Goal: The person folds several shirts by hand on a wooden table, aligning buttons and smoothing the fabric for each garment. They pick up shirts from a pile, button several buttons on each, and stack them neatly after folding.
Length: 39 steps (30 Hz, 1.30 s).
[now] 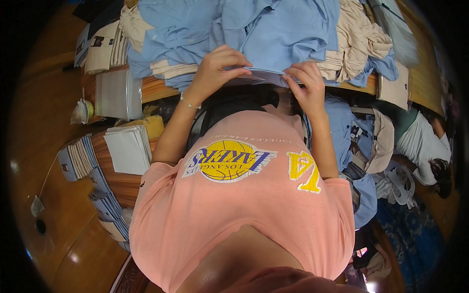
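At the near edge of the worktable I hold a light blue shirt by its edge with both hands. My left hand pinches that edge between thumb and fingers, and a bracelet circles the wrist. A short way to the right, my right hand pinches the same edge. Between the two hands the fabric is stretched fairly straight, its underside hanging below. The rest of the shirt spreads away from me over other blue garments.
Cream garments lie heaped right of the shirt. Clear plastic bags hang over the table edge at left. White sheets and folded packed shirts rest on a side surface. Blue clothes are piled at right, near another person.
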### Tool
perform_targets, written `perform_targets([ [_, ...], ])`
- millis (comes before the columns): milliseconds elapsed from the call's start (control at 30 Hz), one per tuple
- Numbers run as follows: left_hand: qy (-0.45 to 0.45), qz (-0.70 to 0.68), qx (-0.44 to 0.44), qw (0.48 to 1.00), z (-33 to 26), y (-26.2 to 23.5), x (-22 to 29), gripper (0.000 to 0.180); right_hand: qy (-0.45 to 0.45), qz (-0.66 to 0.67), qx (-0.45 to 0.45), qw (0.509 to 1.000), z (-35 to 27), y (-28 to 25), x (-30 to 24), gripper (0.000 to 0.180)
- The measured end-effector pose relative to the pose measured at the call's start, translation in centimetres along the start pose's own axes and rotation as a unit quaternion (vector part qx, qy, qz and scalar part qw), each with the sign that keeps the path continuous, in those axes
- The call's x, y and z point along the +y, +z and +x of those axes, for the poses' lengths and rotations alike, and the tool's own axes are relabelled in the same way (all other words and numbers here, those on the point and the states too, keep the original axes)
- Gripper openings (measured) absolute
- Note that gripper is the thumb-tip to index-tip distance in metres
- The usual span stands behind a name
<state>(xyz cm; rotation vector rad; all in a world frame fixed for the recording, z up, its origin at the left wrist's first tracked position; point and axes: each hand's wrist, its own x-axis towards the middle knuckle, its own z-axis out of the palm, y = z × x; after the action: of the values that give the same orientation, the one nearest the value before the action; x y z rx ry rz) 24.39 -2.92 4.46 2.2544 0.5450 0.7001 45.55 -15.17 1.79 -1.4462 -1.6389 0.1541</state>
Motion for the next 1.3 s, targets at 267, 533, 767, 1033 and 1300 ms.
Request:
perform_targets([
  [267, -0.033, -0.040, 0.015, 0.999, -0.2, 0.1, -0.2, 0.015, -0.003, 0.001, -0.009, 1.000, 0.2, 0.1, 0.0, 0.013],
  [533, 0.015, 0.002, 0.042, 0.999, -0.3, 0.1, -0.6, 0.015, -0.020, 0.001, 0.000, 1.000, 0.1, 0.5, 0.3, 0.013],
  [767, 0.019, 0.016, 0.050, 0.998, -0.4, 0.1, -0.6, 0.015, -0.020, 0.004, 0.005, 1.000, 0.1, 0.8, 0.3, 0.012],
  [1033, 0.033, 0.030, 0.051, 0.998, -0.4, 0.1, -0.6, 0.014, -0.011, -0.003, 0.004, 1.000, 0.1, 0.8, 0.2, 0.013],
  [1300, 0.037, 0.037, 0.060, 0.997, -0.6, 0.1, -0.7, 0.015, -0.015, -0.009, 0.001, 1.000, 0.1, 0.9, 0.1, 0.013],
])
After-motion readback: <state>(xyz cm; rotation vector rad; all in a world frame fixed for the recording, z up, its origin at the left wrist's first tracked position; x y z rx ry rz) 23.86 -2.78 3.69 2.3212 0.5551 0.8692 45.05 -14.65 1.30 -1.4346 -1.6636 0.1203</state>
